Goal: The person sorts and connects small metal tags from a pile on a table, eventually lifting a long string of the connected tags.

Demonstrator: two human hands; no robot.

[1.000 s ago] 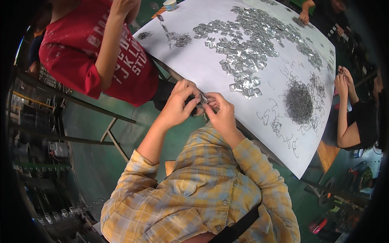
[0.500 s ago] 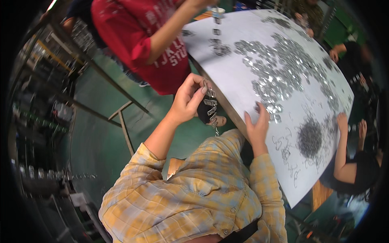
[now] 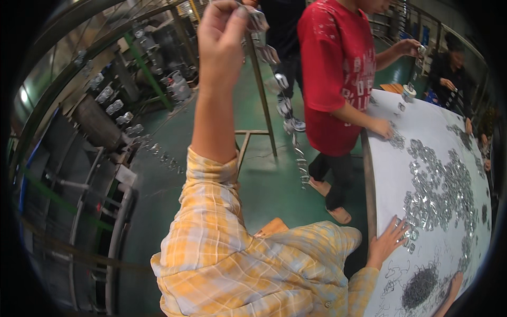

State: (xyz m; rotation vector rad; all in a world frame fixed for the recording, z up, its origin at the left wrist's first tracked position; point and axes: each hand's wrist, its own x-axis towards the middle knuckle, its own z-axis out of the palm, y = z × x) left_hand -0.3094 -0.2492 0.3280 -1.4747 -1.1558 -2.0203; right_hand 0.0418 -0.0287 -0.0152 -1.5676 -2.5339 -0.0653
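My left hand (image 3: 224,39) is raised at the top of the view, its thumb and finger pinched on the upper end of a strand of shiny metal pieces (image 3: 283,108). The strand hangs down toward the floor, its small rectangular pieces linked one below another. My right hand (image 3: 388,240) lies on the white tabletop (image 3: 386,169), fingers stretched out. Its fingertips touch or nearly touch the edge of a spread of loose shiny metal pieces (image 3: 430,203). Close to that hand is a dark heap of thin wire hooks (image 3: 421,288), with single hooks scattered around it.
Across the table corner a co-worker in a red shirt (image 3: 330,68) holds up a similar strand (image 3: 415,74). Other people stand along the far side. To my left are a metal rack frame (image 3: 259,90), more hanging strands (image 3: 116,108) and a grey gas cylinder (image 3: 179,87).
My left hand has risen, lifting the strand away from the table. My right hand now lies on the tabletop by the loose pieces. The view has swung left.
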